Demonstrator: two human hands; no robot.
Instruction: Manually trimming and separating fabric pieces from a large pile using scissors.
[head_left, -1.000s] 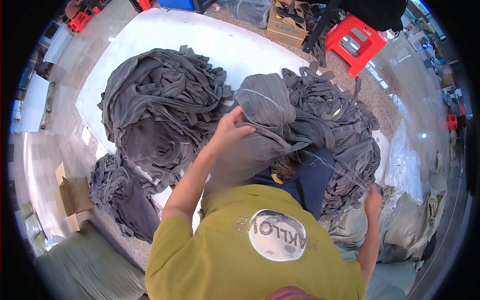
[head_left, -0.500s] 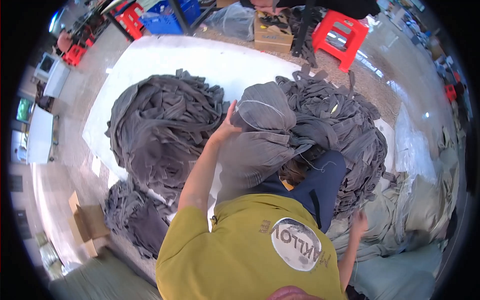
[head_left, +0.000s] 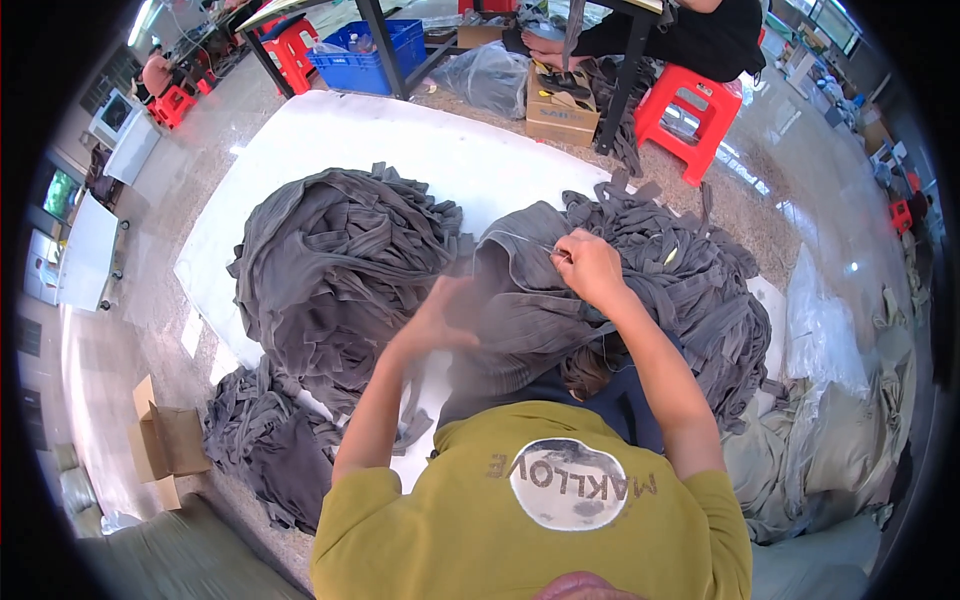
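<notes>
A bundle of dark grey fabric strips (head_left: pixel 540 325) lies over my lap, its rounded folded end facing away from me. My right hand (head_left: pixel 590 268) is at the far right of this bundle, fingertips pinched on a thin white string (head_left: pixel 535 241) that runs across the folded end. At the bundle's left side is my left hand (head_left: pixel 438 318), blurred by motion, thumb apart from the fingers and nothing seen in it. A loose end of string hangs near my right forearm. Whether the left fingers touch the fabric cannot be made out.
Large heaps of grey strips lie left (head_left: pixel 340 260) and right (head_left: pixel 690 260) on a white sheet (head_left: pixel 300 125). A smaller dark pile (head_left: pixel 265 440) is near left, beside an open cardboard box (head_left: pixel 170 440). Beyond stand a blue crate (head_left: pixel 375 50), a red stool (head_left: pixel 690 120) and a seated person.
My right hand has come up from low at the right side to the string on the bundle. My left hand has moved down and nearer along the bundle's left side. The view has tilted up.
</notes>
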